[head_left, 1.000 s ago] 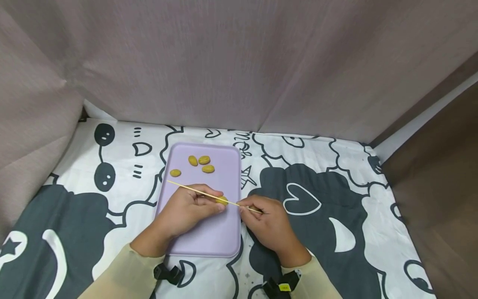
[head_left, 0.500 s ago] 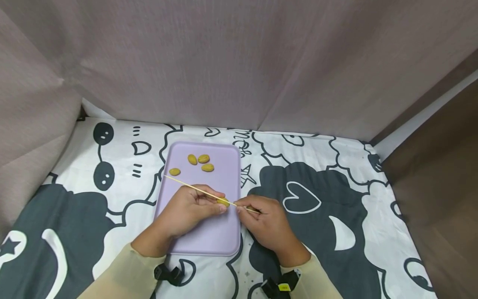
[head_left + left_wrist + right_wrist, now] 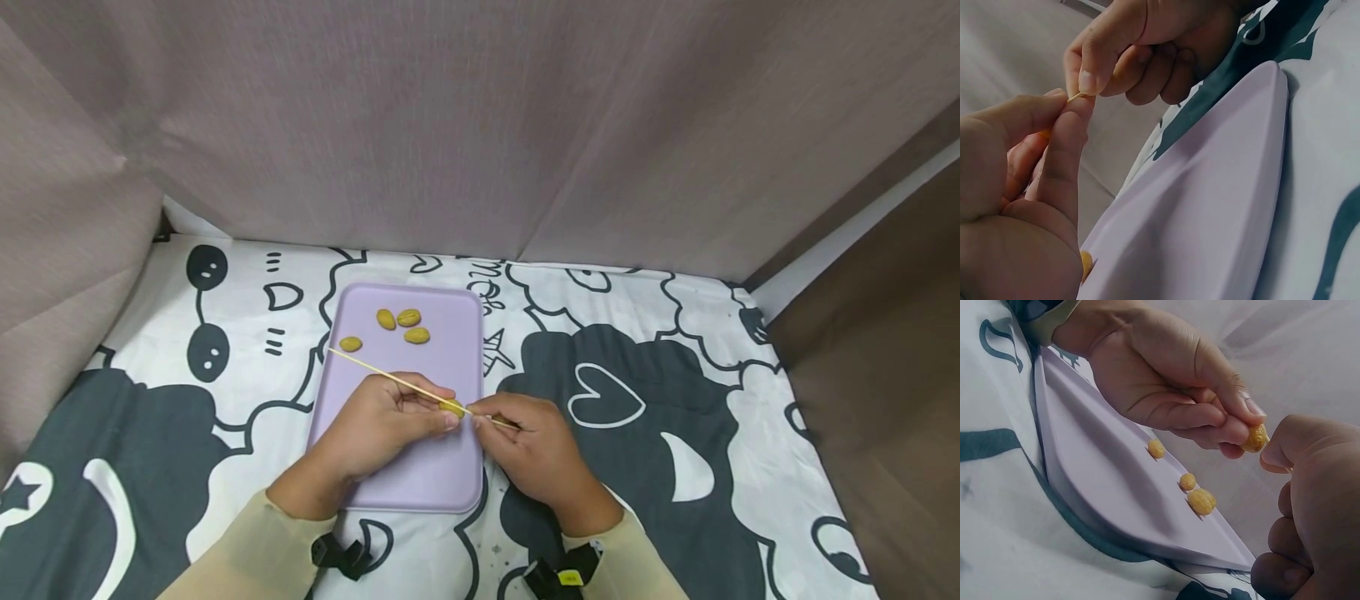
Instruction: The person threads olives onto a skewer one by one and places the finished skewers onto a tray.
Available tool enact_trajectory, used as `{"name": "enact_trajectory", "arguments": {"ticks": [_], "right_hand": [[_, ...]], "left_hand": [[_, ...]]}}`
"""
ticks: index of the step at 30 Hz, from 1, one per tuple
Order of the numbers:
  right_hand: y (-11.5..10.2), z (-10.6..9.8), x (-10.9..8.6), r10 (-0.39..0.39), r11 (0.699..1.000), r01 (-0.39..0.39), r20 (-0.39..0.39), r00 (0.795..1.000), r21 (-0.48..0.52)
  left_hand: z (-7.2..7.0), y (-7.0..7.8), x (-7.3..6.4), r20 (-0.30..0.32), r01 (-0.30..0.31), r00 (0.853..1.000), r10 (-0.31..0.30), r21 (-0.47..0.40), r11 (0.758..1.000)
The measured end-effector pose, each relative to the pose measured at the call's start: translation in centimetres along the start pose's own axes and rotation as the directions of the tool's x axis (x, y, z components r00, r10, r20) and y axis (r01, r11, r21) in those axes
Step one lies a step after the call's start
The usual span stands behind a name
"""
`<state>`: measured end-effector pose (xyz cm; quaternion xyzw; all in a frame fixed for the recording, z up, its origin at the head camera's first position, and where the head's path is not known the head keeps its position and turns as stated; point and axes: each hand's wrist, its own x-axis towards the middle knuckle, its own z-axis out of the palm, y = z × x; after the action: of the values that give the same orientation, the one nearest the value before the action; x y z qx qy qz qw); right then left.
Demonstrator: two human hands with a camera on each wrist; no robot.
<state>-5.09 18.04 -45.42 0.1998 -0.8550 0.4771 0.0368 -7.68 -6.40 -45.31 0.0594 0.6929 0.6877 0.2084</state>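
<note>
My left hand [image 3: 378, 421] pinches a small yellow, wrinkled, olive-shaped fruit [image 3: 453, 408] between thumb and fingers above the purple tray [image 3: 420, 483]. A thin wooden skewer [image 3: 367, 367] runs slantwise across the left fingers and meets the fruit. Close to the fruit, my right hand [image 3: 536, 442] pinches the skewer near its right end, just past the tray's right edge. In the right wrist view the fruit [image 3: 1255, 439] sits at the left fingertips, right beside the right index finger and thumb. Most of the skewer is hidden there.
Several more yellow fruits [image 3: 408, 317] lie on the far part of the tray, with one [image 3: 350, 343] apart at the left. Under the tray spreads a black-and-white cartoon cloth [image 3: 255, 442]. Grey-brown curtains [image 3: 450, 133] stand behind and at the sides.
The right hand has shifted slightly left with the skewer, whose far end now reaches the tray's left edge. The left hand and fruit have edged right, so the fruit sits closer to the right fingertips.
</note>
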Motion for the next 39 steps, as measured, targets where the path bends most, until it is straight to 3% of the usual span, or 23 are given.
{"name": "enact_trajectory", "arguments": {"ticks": [17, 24, 30, 39], "right_hand": [[0.2, 0.4, 0.0, -0.038, 0.999, 0.038, -0.002, 0.999, 0.005], [0.5, 0.5, -0.1, -0.002, 1.0, 0.002, -0.029, 1.0, 0.012], [0.9, 1.0, -0.3, 0.045, 0.989, -0.036, -0.059, 0.997, 0.147], [1.4, 0.8, -0.3, 0.025, 0.955, -0.021, -0.009, 1.0, 0.295]], "left_hand": [[0.2, 0.0, 0.0, -0.011, 0.005, 1.0, -0.006, -0.038, 0.999], [0.0, -0.1, 0.2, -0.025, -0.022, 0.999, 0.023, 0.012, 1.0], [0.0, -0.1, 0.3, -0.024, -0.031, 0.999, 0.03, -0.017, 0.999], [0.0, 0.0, 0.3, -0.033, -0.021, 0.999, 0.02, -0.032, 0.999]]}}
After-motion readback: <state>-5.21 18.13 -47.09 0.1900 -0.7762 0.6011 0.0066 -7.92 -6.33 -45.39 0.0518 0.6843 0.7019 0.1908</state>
